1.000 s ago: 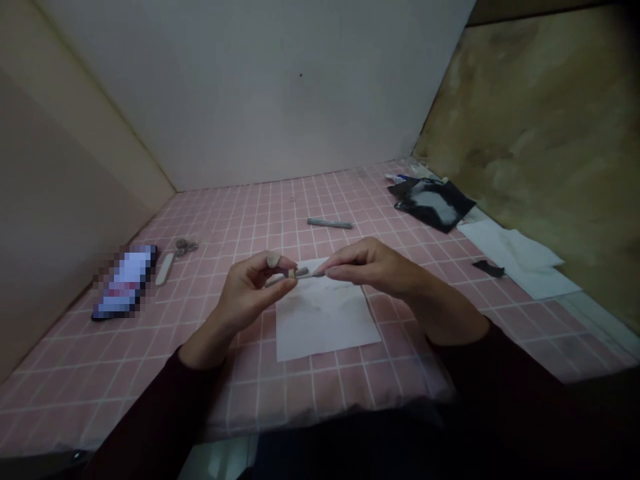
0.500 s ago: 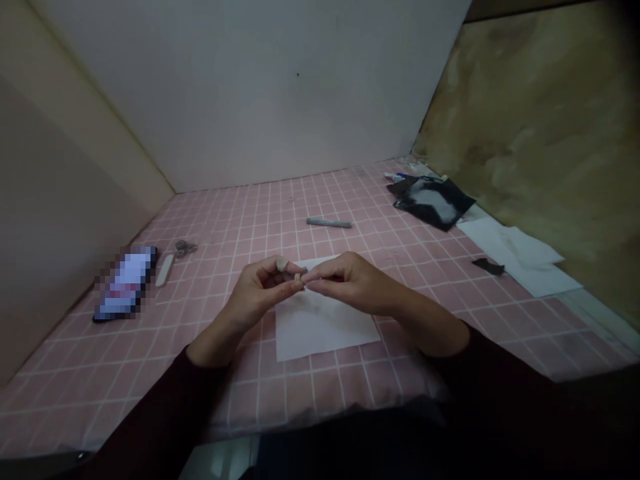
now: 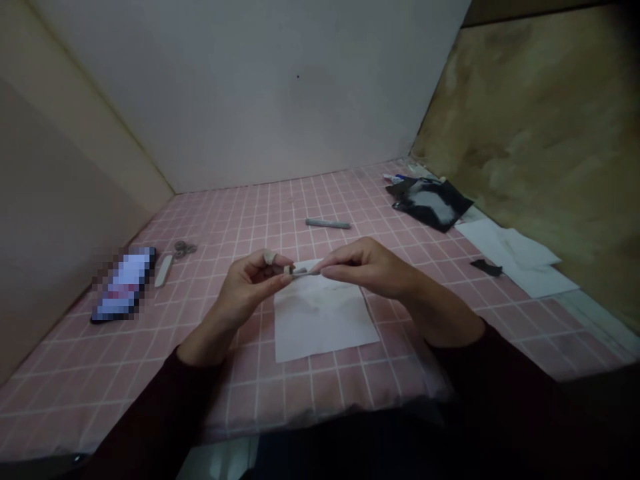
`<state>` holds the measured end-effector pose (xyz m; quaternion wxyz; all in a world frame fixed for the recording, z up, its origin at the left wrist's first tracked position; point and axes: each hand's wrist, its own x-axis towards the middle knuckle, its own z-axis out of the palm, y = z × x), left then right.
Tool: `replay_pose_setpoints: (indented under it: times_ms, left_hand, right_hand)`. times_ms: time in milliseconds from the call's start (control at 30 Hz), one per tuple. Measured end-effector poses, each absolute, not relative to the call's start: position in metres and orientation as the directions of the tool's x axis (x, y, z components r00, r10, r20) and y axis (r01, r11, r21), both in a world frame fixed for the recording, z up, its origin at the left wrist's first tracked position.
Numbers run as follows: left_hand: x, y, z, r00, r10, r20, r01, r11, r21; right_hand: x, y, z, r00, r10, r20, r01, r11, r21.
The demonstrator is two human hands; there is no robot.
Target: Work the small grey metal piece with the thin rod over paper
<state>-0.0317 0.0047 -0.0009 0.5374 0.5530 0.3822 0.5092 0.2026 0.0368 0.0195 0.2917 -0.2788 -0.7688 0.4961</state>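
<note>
Over a white sheet of paper my left hand pinches a small pale piece between thumb and fingertips; its exact kind is too small to tell. A pale wrap covers part of one finger of that hand. Opposite it, my right hand has thumb and forefinger pressed together on a thin grey strip. The strip's tip points left toward the pale piece, and a short grey bit shows between the two. Whether they touch I cannot tell. Faint dusty smudges mark the paper below.
A grey stick lies beyond the paper. To the left are a phone, a white flat stick and small scissors. At right lie a black sheet, a dark scrap and white papers. Walls border the table.
My hands have drawn apart, the left going left and the right going right and slightly up. The grey strip now shows between them, and more of the paper is visible.
</note>
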Motion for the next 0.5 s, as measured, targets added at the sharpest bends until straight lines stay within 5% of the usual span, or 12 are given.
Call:
replay_pose_setpoints:
  times_ms: [500]
  left_hand:
    - [-0.0318, 0.0027, -0.0003, 0.229, 0.943, 0.241, -0.050, -0.236, 0.971]
  right_hand:
    - [0.1975, 0.0371, 0.0174, -0.644, 0.762, -0.066, 0.059, -0.036, -0.998]
